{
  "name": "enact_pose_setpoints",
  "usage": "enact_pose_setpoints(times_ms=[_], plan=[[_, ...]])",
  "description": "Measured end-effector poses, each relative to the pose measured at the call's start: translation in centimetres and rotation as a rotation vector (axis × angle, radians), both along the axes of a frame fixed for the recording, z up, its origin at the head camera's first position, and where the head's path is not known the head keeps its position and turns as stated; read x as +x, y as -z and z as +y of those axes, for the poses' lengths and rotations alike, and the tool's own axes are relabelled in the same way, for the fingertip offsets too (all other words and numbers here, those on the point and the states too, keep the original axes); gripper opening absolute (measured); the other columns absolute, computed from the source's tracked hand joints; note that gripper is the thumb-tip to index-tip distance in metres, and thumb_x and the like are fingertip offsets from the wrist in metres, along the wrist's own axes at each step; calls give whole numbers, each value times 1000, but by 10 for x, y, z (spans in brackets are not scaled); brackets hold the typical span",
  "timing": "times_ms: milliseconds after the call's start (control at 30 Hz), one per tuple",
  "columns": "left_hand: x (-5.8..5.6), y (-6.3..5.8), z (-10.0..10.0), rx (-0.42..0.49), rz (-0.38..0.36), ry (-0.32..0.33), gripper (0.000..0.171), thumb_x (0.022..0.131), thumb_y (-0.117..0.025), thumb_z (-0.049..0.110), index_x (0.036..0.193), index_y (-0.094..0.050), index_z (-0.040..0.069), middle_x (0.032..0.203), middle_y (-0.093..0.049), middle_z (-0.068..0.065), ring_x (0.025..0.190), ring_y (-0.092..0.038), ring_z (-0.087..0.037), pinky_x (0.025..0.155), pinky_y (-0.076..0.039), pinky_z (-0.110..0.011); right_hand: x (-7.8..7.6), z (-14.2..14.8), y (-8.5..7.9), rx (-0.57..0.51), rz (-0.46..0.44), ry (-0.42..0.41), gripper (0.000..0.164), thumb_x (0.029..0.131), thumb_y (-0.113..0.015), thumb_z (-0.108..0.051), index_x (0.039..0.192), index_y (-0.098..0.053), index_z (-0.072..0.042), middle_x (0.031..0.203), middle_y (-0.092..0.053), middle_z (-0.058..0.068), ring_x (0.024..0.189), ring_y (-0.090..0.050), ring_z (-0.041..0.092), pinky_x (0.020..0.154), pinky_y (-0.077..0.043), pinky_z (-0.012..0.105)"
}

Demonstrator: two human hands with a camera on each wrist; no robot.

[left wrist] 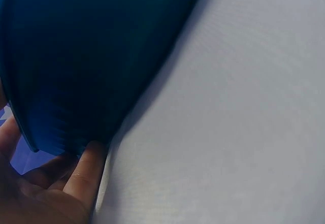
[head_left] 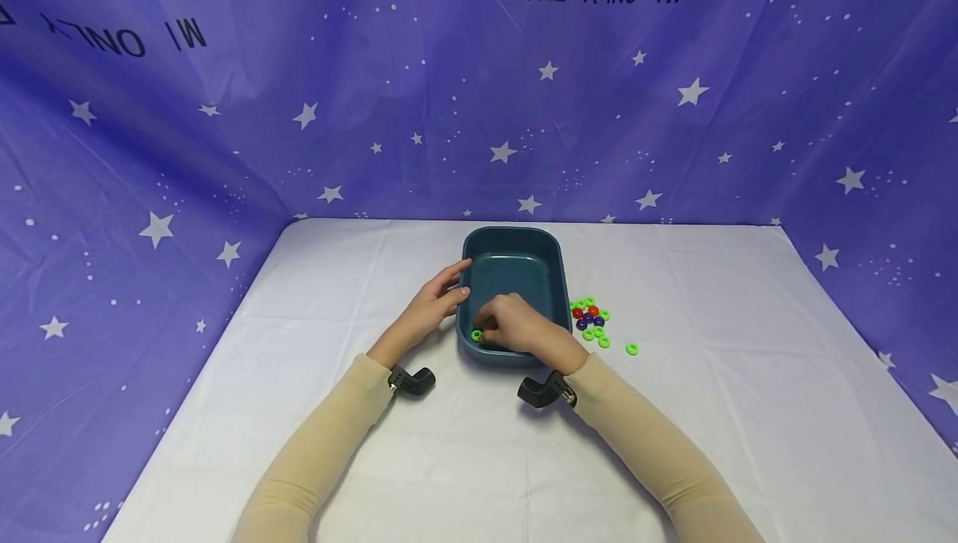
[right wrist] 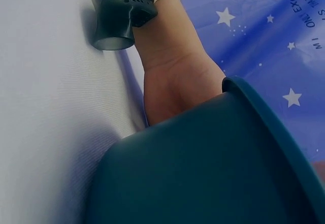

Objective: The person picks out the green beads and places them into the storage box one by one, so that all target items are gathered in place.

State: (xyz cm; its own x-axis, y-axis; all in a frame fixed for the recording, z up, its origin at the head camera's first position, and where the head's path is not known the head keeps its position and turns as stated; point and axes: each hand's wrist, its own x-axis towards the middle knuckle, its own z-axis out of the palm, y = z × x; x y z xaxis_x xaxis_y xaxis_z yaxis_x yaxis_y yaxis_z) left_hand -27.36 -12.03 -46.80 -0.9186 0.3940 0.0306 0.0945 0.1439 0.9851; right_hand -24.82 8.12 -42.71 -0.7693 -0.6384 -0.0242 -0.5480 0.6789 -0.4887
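Observation:
A dark teal rectangular tub [head_left: 513, 281] stands on the white cloth, shown from outside in both wrist views. My left hand [head_left: 432, 303] lies along its left side, fingertips and thumb touching the rim and wall. In the left wrist view, fingers [left wrist: 84, 176] of that hand press on the outer wall. My right hand [head_left: 515, 323] reaches into the near part of the tub, its fingers curled and pinching a green ring bead [head_left: 476, 335] near the left corner. The right wrist view shows my left hand [right wrist: 180, 89] partly hidden behind the tub; my right hand is out of sight there.
Right of the tub lies a loose cluster of green, red and purple ring beads [head_left: 589, 321]. One green bead [head_left: 632, 349] sits apart from them. Black wrist cameras [head_left: 412, 382] hang under both wrists. A purple star-patterned cloth [head_left: 419, 111] backs the table [head_left: 674, 443].

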Motion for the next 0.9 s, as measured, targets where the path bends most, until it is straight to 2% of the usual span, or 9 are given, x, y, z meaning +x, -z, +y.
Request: enact_pose_setpoints(times_ms=[300, 533, 733, 900], plan=[[0, 1, 1, -7, -6, -6, 57, 107, -51, 19, 161, -32, 19, 162, -33, -25, 143, -46, -42, 111, -46, -57, 0, 1, 1, -5, 13, -5, 18, 90, -76, -9, 107, -79, -1, 96, -79, 8, 80, -70, 12, 75, -59, 27], [0, 1, 1, -6, -6, -6, 57, 107, -51, 20, 161, -33, 20, 163, -33, -23, 145, -45, -40, 112, -47, -55, -4, 6, -1, -61, 64, 12, 20, 90, -75, -10, 108, -78, -1, 99, -80, 9, 88, -76, 16, 78, -61, 30], [-1, 2, 1, 6, -3, -4, 57, 107, -51, 19, 161, -32, 18, 162, -34, -25, 144, -45, -42, 111, -47, -56, -7, 20, -12, -124, 103, 55, 22, 90, -75, -11, 109, -78, 1, 94, -80, 8, 82, -74, 14, 73, -60, 28], [-2, 2, 1, 23, -12, -13, 57, 107, -52, 18, 160, -34, 18, 161, -35, -26, 142, -47, -41, 111, -47, -54, -10, 42, -28, -180, 168, 124, 23, 90, -74, -10, 109, -77, 2, 93, -79, 11, 81, -74, 18, 73, -61, 33]])
